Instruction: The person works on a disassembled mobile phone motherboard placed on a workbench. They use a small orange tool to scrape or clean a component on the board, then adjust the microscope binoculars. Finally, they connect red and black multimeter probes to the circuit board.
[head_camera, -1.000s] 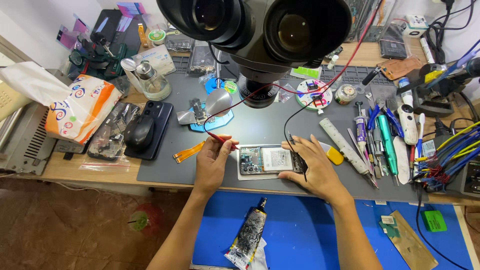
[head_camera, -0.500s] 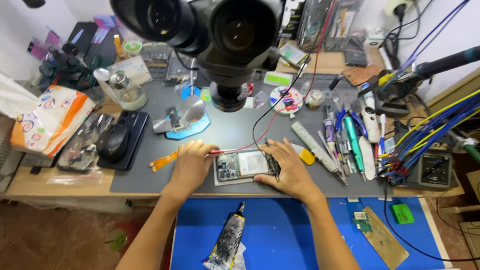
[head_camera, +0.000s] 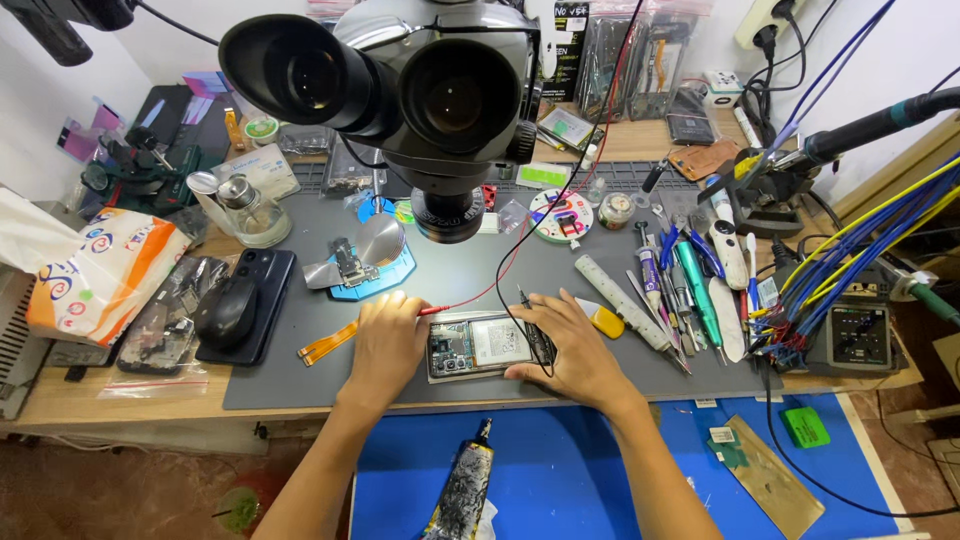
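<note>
On the left of the counter (head_camera: 300, 385), a black mouse (head_camera: 227, 312) lies on a dark phone, with an orange flex ribbon (head_camera: 327, 342) just to its right. The left hand (head_camera: 385, 345) is closed on a red probe (head_camera: 440, 309), whose tip is touching the opened phone (head_camera: 480, 345) near the middle, under the microscope (head_camera: 440, 90). The right hand (head_camera: 575, 350) presses a black probe (head_camera: 535, 330) flat on the phone's right edge. Good contact likely needs both tips steady and the phone pinned.
</note>
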